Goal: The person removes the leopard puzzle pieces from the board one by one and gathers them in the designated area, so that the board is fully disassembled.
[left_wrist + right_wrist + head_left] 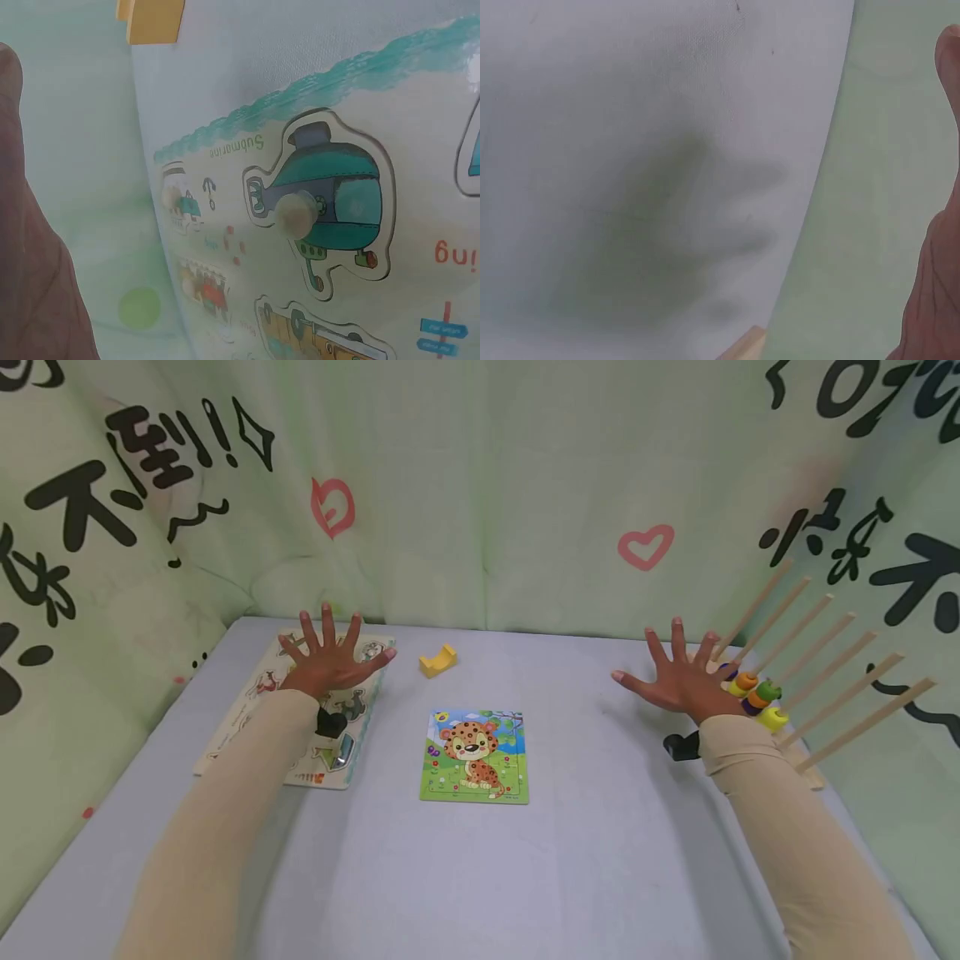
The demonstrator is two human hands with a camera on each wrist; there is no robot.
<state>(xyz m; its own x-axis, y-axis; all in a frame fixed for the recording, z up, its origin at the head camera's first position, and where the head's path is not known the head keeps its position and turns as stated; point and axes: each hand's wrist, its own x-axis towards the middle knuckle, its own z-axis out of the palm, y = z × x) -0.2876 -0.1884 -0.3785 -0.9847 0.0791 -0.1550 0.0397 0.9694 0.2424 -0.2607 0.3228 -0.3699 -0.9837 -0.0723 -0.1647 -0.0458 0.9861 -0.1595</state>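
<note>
My left hand (324, 662) is held over a white knob-puzzle board (251, 714) at the left, fingers spread and holding nothing. In the left wrist view that board shows a submarine piece (337, 195) with a round knob. On the right, my right hand (682, 681) hovers with spread fingers beside a wooden rack of upright sticks (862, 693), partly covering it, and casts a shadow on the table. Between the hands lies a square leopard picture puzzle (474, 757), flat on the table. A yellow curved block (438, 661) sits behind it, closer to the left hand.
Small coloured fruit-like beads (772, 719) sit at the foot of the sticks. A white cloth covers the table (480, 877). Pale green curtains (480, 510) with dark lettering and red hearts enclose its back and sides.
</note>
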